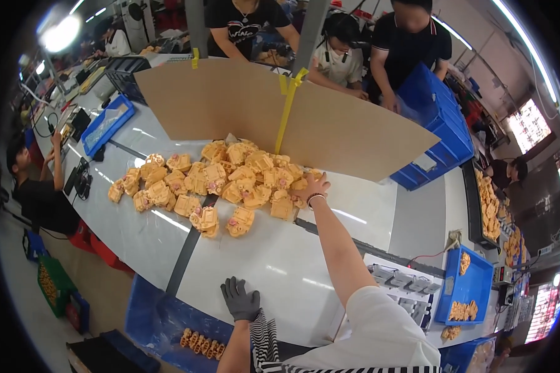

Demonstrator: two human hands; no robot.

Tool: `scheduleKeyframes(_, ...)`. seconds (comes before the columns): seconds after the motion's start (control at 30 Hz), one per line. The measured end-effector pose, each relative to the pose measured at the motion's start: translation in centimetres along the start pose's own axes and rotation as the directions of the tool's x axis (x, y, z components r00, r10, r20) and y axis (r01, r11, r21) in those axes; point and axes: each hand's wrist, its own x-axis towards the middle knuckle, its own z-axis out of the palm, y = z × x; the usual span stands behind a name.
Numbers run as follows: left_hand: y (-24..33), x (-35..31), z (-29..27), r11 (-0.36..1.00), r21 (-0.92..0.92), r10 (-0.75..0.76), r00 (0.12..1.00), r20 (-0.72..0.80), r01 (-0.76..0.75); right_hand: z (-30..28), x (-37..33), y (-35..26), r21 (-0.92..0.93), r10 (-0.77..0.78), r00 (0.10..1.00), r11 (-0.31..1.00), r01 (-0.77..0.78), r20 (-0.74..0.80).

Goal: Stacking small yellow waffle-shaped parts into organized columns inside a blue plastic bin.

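Note:
A heap of yellow-orange moulded plastic parts, some with pinkish bits on them, lies across the white tabletop. My right hand, bare and with a beaded band at the wrist, reaches to the heap's right end. Its fingers are spread at the outermost pieces, and I cannot make out anything gripped in them. In a grey glove, my left hand rests near the table's front edge with its fingers apart and nothing in it. Two loose parts sit just in front of the heap.
A brown board with yellow tape stands behind the heap. Stacked blue crates are at the back right. A blue bin sits below the front edge; a blue tray holds parts at right. Several people work around the table.

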Motion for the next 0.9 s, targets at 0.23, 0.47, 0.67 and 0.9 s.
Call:
scheduleKeyframes(0.23, 0.1, 0.5, 0.3, 1.0, 0.027, 0.013, 1.0, -0.025, -0.012, -2.1, -0.3, 0.3, 0.013, 0.043, 0.995, 0.999, -0.045, 0.088)
scheduleKeyframes(0.47, 0.0, 0.1, -0.3, 0.999, 0.034, 0.013, 1.0, -0.016, -0.013, 0.2, -2.1, 5.2, 0.231, 0.037, 0.994, 0.973, -0.014, -0.098)
scheduleKeyframes(0.67, 0.9, 0.4, 0.5, 0.999, 0.018, 0.029, 1.0, 0.002, -0.029, 2.8, -7.2, 12.1, 0.736, 0.228, 0.971, 0.67, -0.099, -0.077)
scheduleKeyframes(0.9, -0.9, -1.9, -0.8, 0.991, -0.101, 0.084, 0.996, -0.013, -0.084, 2.6, -29.6, 7.9, 0.07, -0.151, 0.987, 0.985, 0.155, -0.061)
